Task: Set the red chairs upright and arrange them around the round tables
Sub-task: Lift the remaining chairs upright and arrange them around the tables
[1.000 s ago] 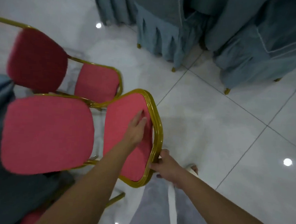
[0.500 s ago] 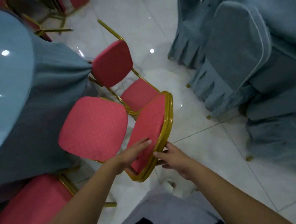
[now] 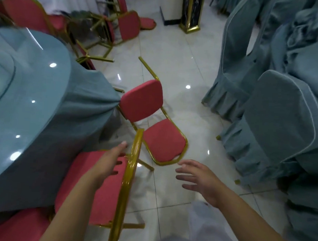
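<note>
Tiled floor [image 3: 179, 52] — red chair [image 3: 162, 141], round table [image 3: 35, 94]

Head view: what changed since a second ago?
The right hand let go of the near chair and hangs open. That chair turned edge-on, seat toward the table. The left hand stays flat against it. The tipped chair beyond has not moved.

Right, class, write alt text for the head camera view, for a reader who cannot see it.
A person's left hand rests on the gold-framed back of a red chair beside a round table draped in teal cloth, while the right hand hovers open. Ahead, a second red chair lies tipped on the tiled floor.
</note>
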### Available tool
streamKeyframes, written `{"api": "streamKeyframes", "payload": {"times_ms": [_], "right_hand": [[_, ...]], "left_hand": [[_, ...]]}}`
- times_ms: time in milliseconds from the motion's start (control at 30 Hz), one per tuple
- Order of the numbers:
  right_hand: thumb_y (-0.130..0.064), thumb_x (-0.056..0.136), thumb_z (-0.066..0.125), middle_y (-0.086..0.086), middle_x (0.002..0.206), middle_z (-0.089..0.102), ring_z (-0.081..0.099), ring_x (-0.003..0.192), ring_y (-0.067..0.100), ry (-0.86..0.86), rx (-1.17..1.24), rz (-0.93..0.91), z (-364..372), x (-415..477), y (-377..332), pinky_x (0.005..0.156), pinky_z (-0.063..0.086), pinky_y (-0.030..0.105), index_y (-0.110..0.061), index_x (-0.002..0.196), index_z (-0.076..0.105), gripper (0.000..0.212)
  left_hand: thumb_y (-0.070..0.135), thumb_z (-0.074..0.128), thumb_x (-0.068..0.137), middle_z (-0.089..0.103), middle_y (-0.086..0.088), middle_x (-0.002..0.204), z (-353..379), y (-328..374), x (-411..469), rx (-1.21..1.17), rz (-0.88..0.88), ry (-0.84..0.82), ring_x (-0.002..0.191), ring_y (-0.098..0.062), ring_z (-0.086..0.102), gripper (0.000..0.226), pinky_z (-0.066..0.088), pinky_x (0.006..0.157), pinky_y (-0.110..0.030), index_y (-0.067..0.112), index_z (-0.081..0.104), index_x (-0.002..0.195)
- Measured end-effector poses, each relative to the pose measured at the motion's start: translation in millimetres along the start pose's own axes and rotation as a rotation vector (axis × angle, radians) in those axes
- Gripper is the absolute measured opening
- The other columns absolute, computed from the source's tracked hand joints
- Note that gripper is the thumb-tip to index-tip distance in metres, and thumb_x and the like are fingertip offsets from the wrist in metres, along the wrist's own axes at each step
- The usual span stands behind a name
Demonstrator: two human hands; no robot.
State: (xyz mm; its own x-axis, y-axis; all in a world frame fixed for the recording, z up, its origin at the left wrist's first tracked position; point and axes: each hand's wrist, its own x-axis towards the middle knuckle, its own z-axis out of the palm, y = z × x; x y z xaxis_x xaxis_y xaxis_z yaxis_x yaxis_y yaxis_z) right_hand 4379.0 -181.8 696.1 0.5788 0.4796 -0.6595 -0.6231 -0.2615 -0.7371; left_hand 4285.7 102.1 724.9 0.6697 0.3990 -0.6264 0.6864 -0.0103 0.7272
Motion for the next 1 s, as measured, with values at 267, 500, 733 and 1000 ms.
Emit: {"api": "streamKeyframes", "payload": {"times_ms": [267, 500, 733, 1000], "right_hand": [[-0.021, 0.094, 0.062, 0.004, 0.101, 0.076, 0.072, 0.097, 0.023, 0.177, 0.067, -0.093, -132, 89, -119, 0.095, 0.053, 0.047, -0.018, 0.104, 0.07, 0.013], [-0.02, 0.096, 0.059, -0.001, 0.09, 0.077, 0.074, 0.091, 0.022, 0.201, 0.093, -0.054, -205, 173, -183, 0.09, 0.054, 0.045, -0.018, 0.104, 0.069, 0.013], [-0.019, 0.094, 0.063, 0.007, 0.099, 0.075, 0.074, 0.091, 0.023, 0.124, 0.019, -0.059, -242, 295, -287, 0.083, 0.058, 0.039, -0.016, 0.104, 0.07, 0.013], [-0.017, 0.093, 0.063, 0.008, 0.102, 0.075, 0.073, 0.091, 0.022, 0.053, -0.164, -0.02, -264, 455, -476, 0.089, 0.055, 0.041, -0.016, 0.104, 0.07, 0.013]], "left_hand": [[0.054, 0.059, 0.092, 0.048, 0.006, 0.145, 142, 159, 117, 0.204, 0.175, 0.029, 0.121, -0.011, 0.047, 0.052, 0.036, 0.094, -0.029, 0.034, 0.052, 0.14], [0.05, 0.064, 0.09, 0.053, 0.012, 0.135, 200, 187, 193, 0.174, -0.016, -0.149, 0.116, -0.008, 0.049, 0.045, 0.035, 0.095, -0.026, 0.037, 0.056, 0.132], [0.038, 0.061, 0.095, 0.061, 0.007, 0.119, 200, 234, 313, 0.036, -0.215, -0.001, 0.102, -0.013, 0.058, 0.02, 0.048, 0.082, -0.028, 0.032, 0.062, 0.114], [0.013, 0.055, 0.099, 0.051, -0.006, 0.079, 194, 371, 499, -0.379, -0.289, -0.033, 0.062, -0.017, 0.048, 0.004, 0.035, 0.056, -0.025, 0.012, 0.058, 0.1]]}}
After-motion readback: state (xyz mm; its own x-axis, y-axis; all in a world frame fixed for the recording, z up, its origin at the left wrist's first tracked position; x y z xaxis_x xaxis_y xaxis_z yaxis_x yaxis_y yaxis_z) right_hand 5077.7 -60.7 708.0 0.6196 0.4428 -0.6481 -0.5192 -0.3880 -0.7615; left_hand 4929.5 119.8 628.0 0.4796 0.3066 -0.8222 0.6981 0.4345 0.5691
